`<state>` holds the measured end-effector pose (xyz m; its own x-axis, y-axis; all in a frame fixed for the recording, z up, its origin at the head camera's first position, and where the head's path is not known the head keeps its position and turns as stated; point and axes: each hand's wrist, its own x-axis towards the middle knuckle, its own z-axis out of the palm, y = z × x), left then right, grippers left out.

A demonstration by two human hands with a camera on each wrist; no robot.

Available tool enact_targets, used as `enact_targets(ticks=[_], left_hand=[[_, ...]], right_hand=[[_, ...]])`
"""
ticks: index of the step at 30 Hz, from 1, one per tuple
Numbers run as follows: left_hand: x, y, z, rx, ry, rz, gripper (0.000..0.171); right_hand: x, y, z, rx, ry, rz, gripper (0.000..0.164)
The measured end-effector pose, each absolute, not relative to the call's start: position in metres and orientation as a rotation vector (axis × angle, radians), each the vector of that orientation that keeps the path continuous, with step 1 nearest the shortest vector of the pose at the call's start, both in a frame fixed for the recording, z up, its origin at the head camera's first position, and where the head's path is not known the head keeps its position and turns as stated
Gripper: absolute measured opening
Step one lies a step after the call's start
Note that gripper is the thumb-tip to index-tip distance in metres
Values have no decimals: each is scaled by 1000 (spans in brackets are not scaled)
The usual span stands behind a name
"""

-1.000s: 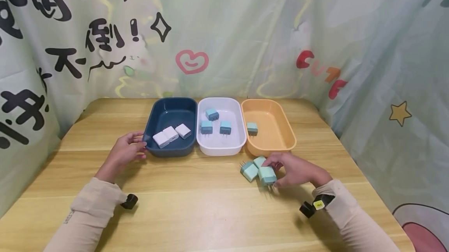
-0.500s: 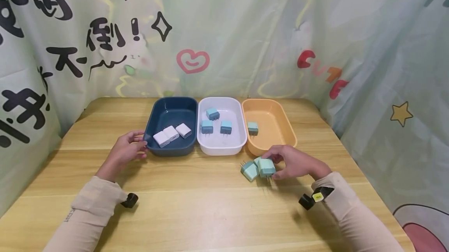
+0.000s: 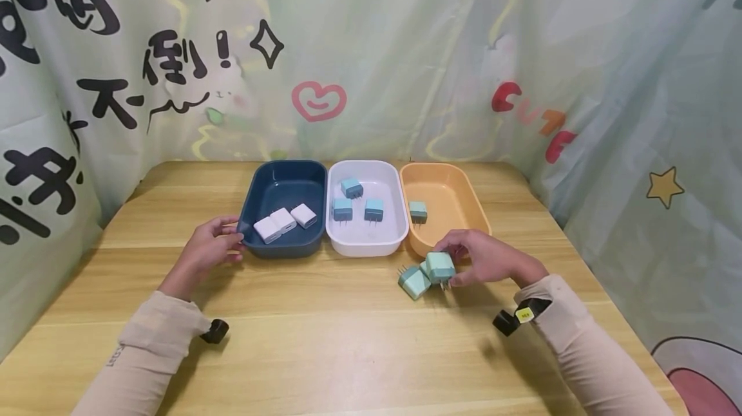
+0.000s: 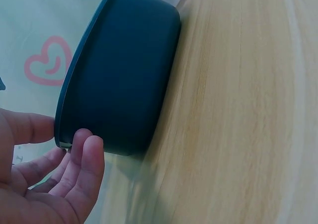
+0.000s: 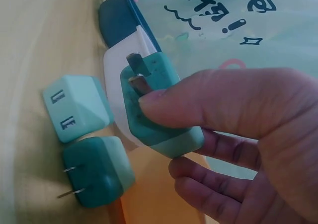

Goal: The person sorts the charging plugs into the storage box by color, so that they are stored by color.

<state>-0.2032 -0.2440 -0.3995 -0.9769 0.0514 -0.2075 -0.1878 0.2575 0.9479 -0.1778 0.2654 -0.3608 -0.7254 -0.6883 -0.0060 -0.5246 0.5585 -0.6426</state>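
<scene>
My right hand [image 3: 487, 256] pinches a mint-green charger plug [image 3: 440, 266] between thumb and fingers, just above the table. In the right wrist view the thumb presses the face with the metal prongs. Two similar charger plugs lie below it: one [image 3: 415, 282] shows clearly in the head view, while the other is mostly hidden behind the held one. At the dark blue tray [image 3: 286, 250], my left hand [image 3: 209, 248] grips the near left corner of the rim, with the thumb [image 4: 37, 128] on one side and fingertips [image 4: 93, 149] by the outer wall.
Three white charger plugs [image 3: 282, 219] lie in the dark blue tray. Beside it, the white tray [image 3: 366, 249] holds three blue charger plugs [image 3: 342, 209]. The orange tray [image 3: 458, 190] bears one green charger plug [image 3: 417, 212]. A printed curtain [image 3: 394, 49] hangs behind the wooden table [image 3: 324, 339].
My right hand has lifted the green charger plug off the table and moved it slightly toward the orange tray. My left hand has stayed at the dark blue tray.
</scene>
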Motion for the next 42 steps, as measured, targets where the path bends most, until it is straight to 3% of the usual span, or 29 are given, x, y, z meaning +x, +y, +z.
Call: enact_targets(ticks=[42], left_hand=[[-202,-244,-402,-113,2308,1861,54]], right_hand=[[-235,274,-346,-894,2622,-912,46]])
